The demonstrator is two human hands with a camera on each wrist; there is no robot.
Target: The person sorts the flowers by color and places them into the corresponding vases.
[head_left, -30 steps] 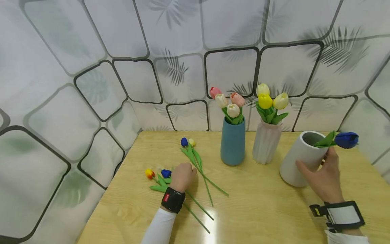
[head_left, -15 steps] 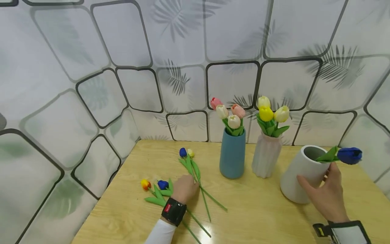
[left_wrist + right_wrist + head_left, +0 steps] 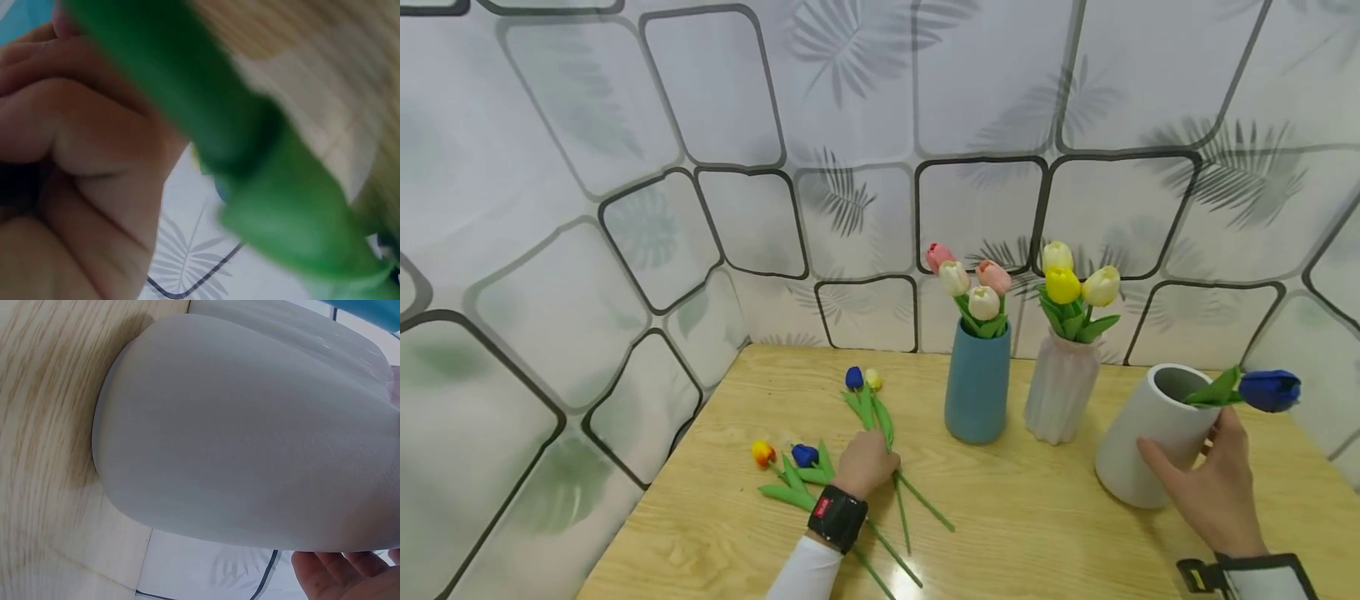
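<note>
My left hand (image 3: 867,463) lies low over the table with its fingers curled at the stems of two artificial tulips, one blue (image 3: 853,377) and one pale yellow (image 3: 873,380). In the left wrist view the curled fingers (image 3: 81,125) show beside a large blurred green stem (image 3: 206,94); the fingertips are hidden. On the right, my right hand (image 3: 1213,483) holds a white vase (image 3: 1142,450), thumb on the near side and fingers round the far right. That vase tilts to the right, and a blue tulip (image 3: 1270,391) leans out of its mouth.
Under my left forearm lie more tulips, an orange-yellow one (image 3: 763,453) and a blue one (image 3: 805,455) among them. A teal vase (image 3: 977,392) with pink and white tulips stands mid-table. Beside it is a ribbed pale vase (image 3: 1060,392) with yellow tulips. Patterned cloth (image 3: 865,208) hangs behind.
My left hand has shifted slightly right onto the stems of the two far tulips, and their lower ends have moved a little. The right hand keeps its hold on the tilted vase.
</note>
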